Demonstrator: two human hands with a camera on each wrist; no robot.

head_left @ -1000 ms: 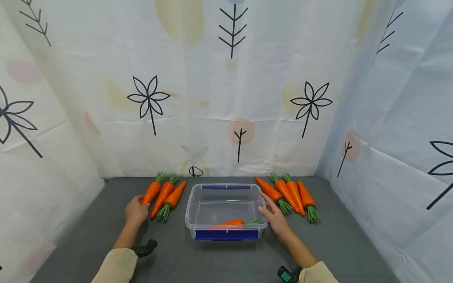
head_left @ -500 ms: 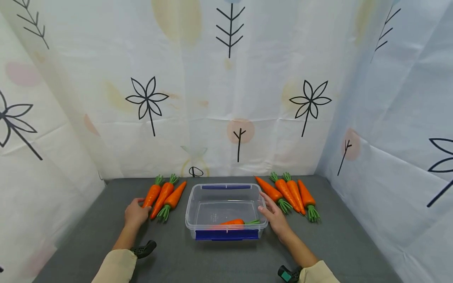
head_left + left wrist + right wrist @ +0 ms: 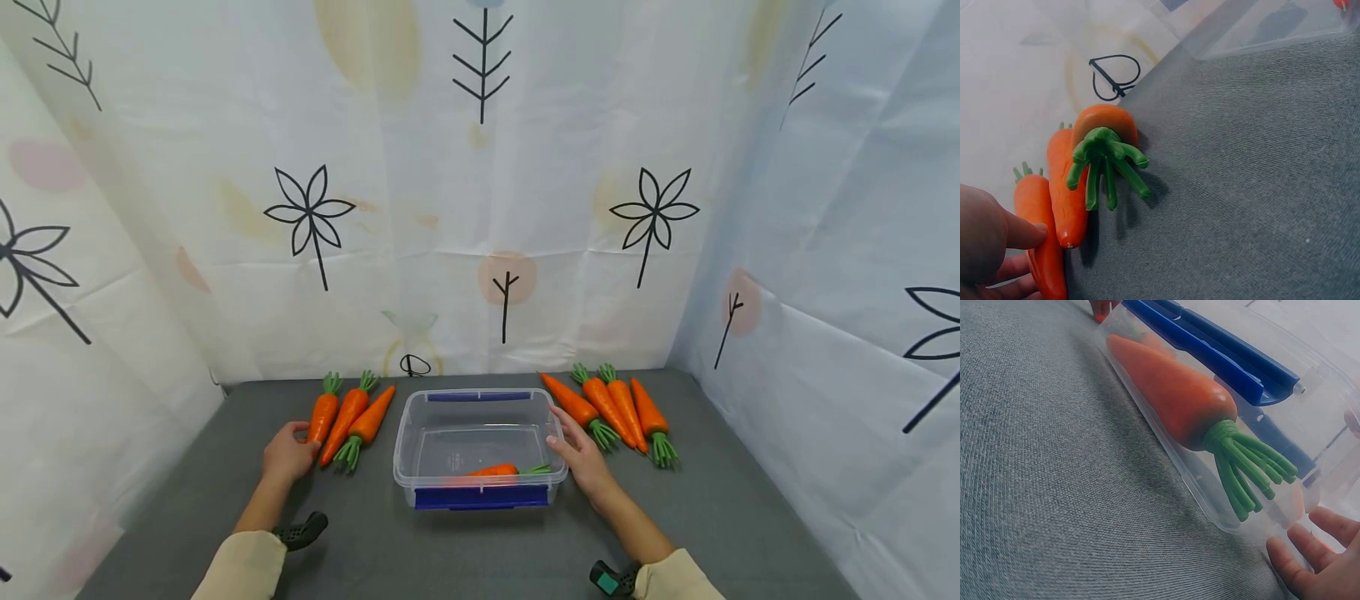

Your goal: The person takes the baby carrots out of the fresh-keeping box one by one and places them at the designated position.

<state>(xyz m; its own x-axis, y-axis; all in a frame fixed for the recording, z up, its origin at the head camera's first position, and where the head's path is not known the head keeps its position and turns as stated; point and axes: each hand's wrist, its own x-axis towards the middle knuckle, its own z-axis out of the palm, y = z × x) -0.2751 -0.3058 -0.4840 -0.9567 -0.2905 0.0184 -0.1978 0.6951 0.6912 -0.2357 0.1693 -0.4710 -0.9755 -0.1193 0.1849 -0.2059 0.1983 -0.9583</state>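
Observation:
My left hand (image 3: 288, 454) pinches the lower end of the leftmost carrot (image 3: 323, 417), which lies on the dark tabletop. In the left wrist view the thumb (image 3: 1025, 234) presses on the carrot's side, and other fingers show behind it. Two more carrots lie beside it, one with its green top (image 3: 1105, 162) facing the left wrist camera. At the right wall of a clear plastic container (image 3: 423, 433), my right hand (image 3: 587, 467) rests with fingers spread and fairly straight. One carrot (image 3: 1175, 390) lies inside the container along its near wall.
Several carrots (image 3: 573, 402) lie in a group to the right of the container, beyond my right hand. Blue clips (image 3: 481, 497) sit on the container's near and far sides. A patterned white curtain (image 3: 420, 208) encloses the grey table (image 3: 375, 542) at the back and sides.
The leftmost carrot has turned slightly more upright in the view, its pointed end shifting right under my left hand. My right hand and the container hold their place.

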